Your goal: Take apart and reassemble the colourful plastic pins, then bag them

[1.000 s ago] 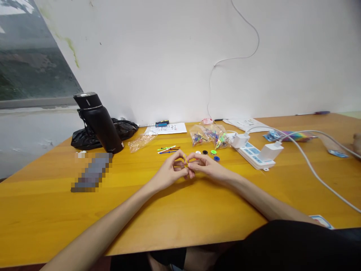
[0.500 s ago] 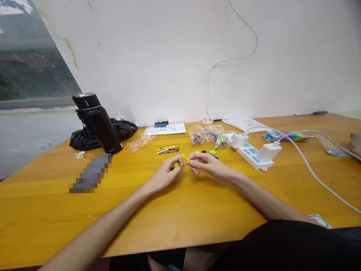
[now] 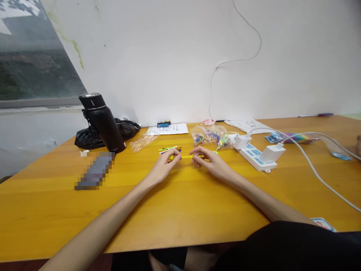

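My left hand (image 3: 163, 165) is closed around a small yellow round piece (image 3: 171, 158), part of which shows between the fingers. Pinched in the fingertips of my right hand (image 3: 210, 161) is a thin yellow plastic stick (image 3: 186, 156). It lies level across the gap between the hands, its left end at my left fingertips; whether it joins the round piece I cannot tell. Just behind my left hand lie several thin coloured sticks (image 3: 168, 149). A green disc (image 3: 216, 152) peeks out behind my right hand, which hides what lies around it.
Clear bags of small coloured parts (image 3: 211, 136) lie beyond my hands. At right stands a white power strip (image 3: 255, 157) with chargers and cables. A black bottle (image 3: 105, 126), a phone-like blurred object (image 3: 96, 171) and a black plastic bag (image 3: 128, 128) are at left.
The yellow stick has turned from slanted to level, and its left end now meets my left fingertips. My right hand has shifted slightly right. The view has moved a little.
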A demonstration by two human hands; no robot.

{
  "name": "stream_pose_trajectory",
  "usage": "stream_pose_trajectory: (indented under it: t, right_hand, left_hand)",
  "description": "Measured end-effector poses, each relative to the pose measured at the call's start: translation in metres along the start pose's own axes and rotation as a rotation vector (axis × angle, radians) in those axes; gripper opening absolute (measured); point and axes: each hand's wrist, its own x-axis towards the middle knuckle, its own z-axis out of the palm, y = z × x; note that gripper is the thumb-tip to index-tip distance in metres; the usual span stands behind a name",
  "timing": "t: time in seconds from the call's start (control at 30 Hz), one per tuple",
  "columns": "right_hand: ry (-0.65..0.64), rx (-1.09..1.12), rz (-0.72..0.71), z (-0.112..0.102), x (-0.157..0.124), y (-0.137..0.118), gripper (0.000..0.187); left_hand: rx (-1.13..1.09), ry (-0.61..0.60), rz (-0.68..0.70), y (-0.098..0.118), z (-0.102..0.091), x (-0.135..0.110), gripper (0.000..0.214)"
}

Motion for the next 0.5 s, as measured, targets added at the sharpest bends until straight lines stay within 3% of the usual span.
stream_pose_trajectory:
  t: [0.17,0.27,0.37,0.5]
  right_hand:
    - [0.097,0.065,0.001,0.0,0.004,0.012,0.03]
    - [0.07,0.065,0.003,0.0,0.004,0.013,0.029]
    - [0.003,0.029,0.018,0.001,0.002,0.008,0.028]
    - [-0.095,-0.039,0.032,0.002,-0.001,0.004,0.027]
  left_hand:
    - [-0.34,0.184,-0.206,-0.004,-0.01,0.007,0.037]
    - [-0.46,0.24,-0.227,-0.006,-0.016,0.01,0.041]
    - [-0.363,0.251,-0.213,-0.01,-0.021,0.012,0.039]
    - [0.082,0.266,-0.111,-0.025,-0.033,0.015,0.028]
